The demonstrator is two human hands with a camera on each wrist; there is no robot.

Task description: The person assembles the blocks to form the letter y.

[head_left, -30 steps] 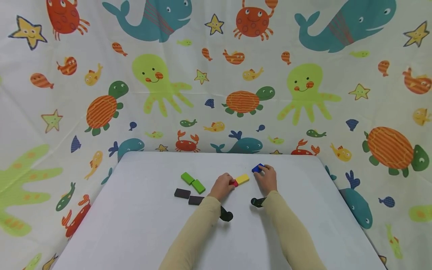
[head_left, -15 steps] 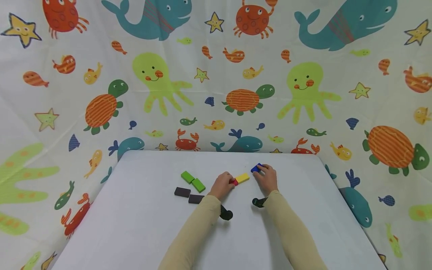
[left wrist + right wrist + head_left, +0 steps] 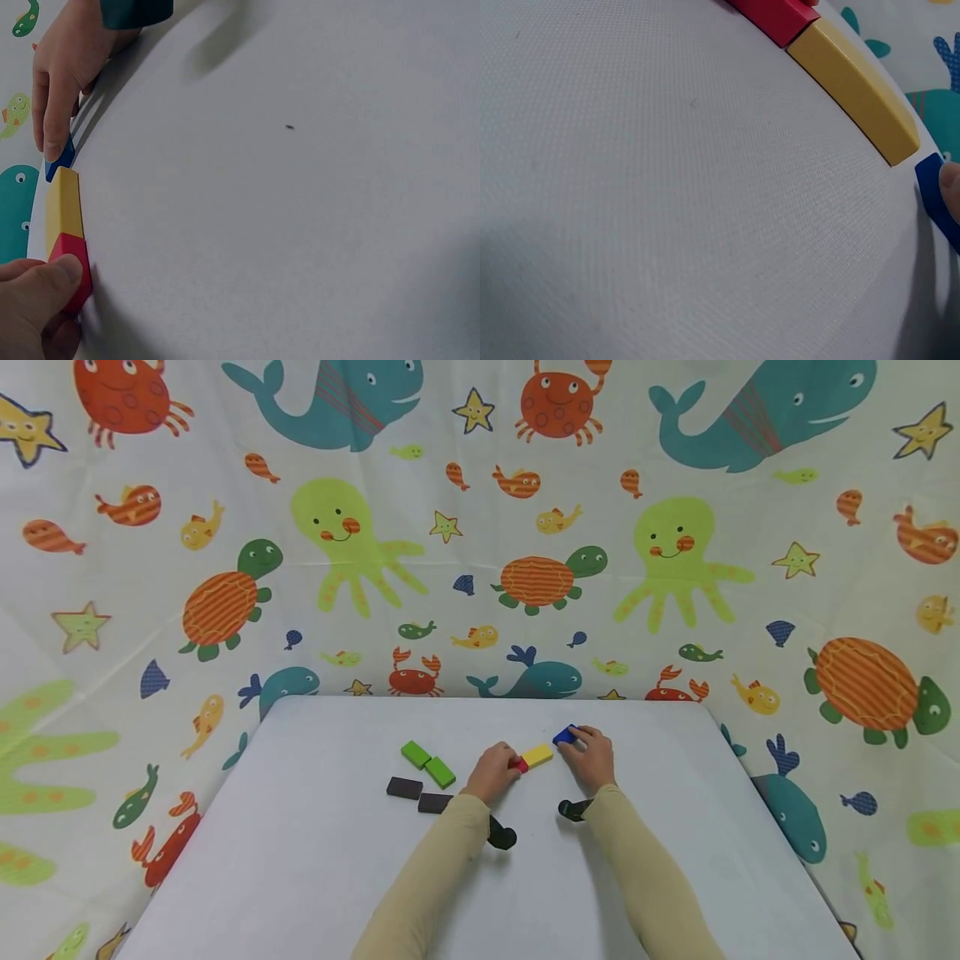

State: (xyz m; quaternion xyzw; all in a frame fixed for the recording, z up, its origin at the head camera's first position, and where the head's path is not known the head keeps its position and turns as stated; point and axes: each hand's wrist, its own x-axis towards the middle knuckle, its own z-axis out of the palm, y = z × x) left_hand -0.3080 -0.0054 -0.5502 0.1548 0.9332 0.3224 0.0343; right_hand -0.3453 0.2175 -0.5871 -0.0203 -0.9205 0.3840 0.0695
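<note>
My left hand (image 3: pixel 492 773) pinches the red block (image 3: pixel 77 249), thumb on its near side in the left wrist view. Against the red block's end lies a yellow block (image 3: pixel 538 755), in line with it on the white table. To the right, my right hand (image 3: pixel 592 760) grips a blue block (image 3: pixel 564 735) between thumb and fingers, which hide part of it. A narrow gap separates the blue block from the yellow one's far end, as the right wrist view shows (image 3: pixel 930 180).
Left of my hands lie two green blocks (image 3: pixel 440 772), end to end on a slant. Nearer me are two dark blocks (image 3: pixel 405 788), one partly behind my left sleeve (image 3: pixel 442 868). A cloth printed with sea animals (image 3: pixel 465 527) hangs behind the table (image 3: pixel 285 860).
My right hand has shifted the blue block slightly left, closer to the yellow block. My left hand stays on the red block. The head view has turned a little.
</note>
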